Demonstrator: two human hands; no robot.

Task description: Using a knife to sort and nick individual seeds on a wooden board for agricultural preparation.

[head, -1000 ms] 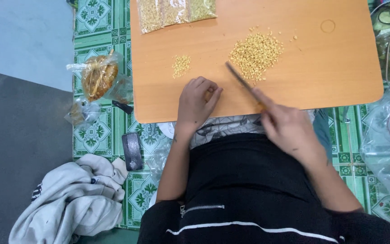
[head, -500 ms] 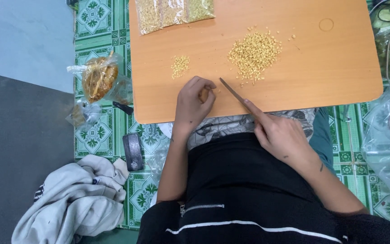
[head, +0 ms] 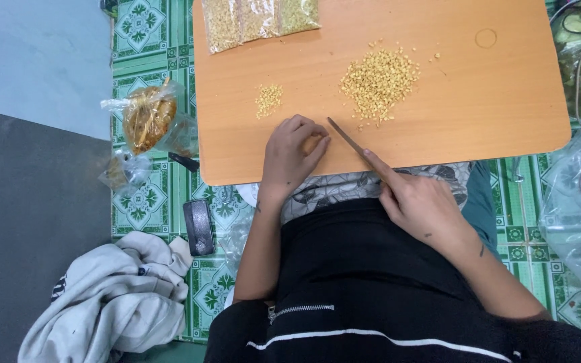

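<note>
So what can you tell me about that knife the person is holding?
The knife has a thin, narrow blade, dark and metallic-looking, with a pointed tip. It lies slanted low over the orange wooden table, tip aimed up and left toward the left hand. The right hand has its grip around the handle, which is hidden, with the forefinger stretched along the blade's back. The tip sits just below the big pile of yellow bits.

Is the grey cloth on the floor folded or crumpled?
Crumpled. The grey cloth lies in a loose heap with uneven folds on the green tiled floor.
</note>
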